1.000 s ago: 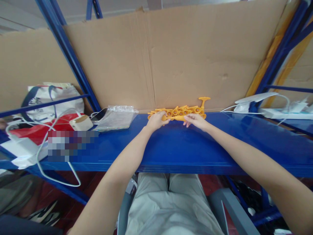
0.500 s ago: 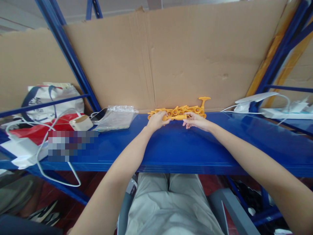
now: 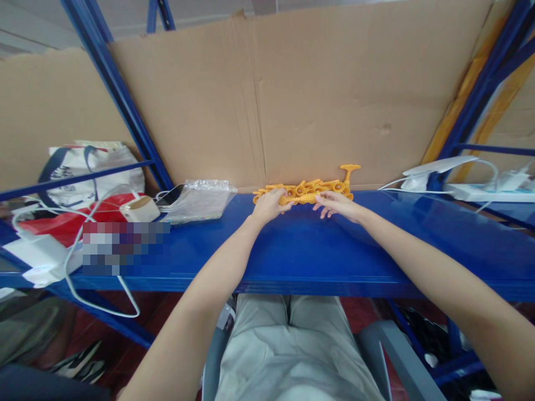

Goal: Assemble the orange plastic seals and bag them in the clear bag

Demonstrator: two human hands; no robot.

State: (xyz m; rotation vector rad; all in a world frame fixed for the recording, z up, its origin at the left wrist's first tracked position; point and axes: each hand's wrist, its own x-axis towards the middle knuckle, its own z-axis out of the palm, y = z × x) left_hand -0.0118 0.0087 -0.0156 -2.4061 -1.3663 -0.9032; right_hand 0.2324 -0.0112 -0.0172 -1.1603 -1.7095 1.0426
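A yellow plastic piece point(image 3: 307, 198) lies lengthwise between my two hands, low over the back of the blue shelf point(image 3: 301, 250). My left hand point(image 3: 268, 206) closes round its left end. At the other end, my right hand point(image 3: 339, 206) pinches it between thumb and forefinger, the remaining fingers loosely spread. Right behind is a row of several yellow plastic parts point(image 3: 320, 185) with round cup-like ends, partly hidden by my hands. One yellow T-shaped part point(image 3: 348, 172) stands upright at the right of the row.
A cardboard sheet point(image 3: 326, 94) walls off the back. To the left lie clear plastic bags point(image 3: 200, 201), a white charger point(image 3: 140, 209), cables and a cloth bag point(image 3: 100, 172). A white power strip point(image 3: 476, 192) sits at the right. Blue posts point(image 3: 121, 94) flank the shelf.
My right hand's fingers have shifted slightly on the held yellow piece, and its lower fingers are a bit more spread. My left hand stays nearly in place.
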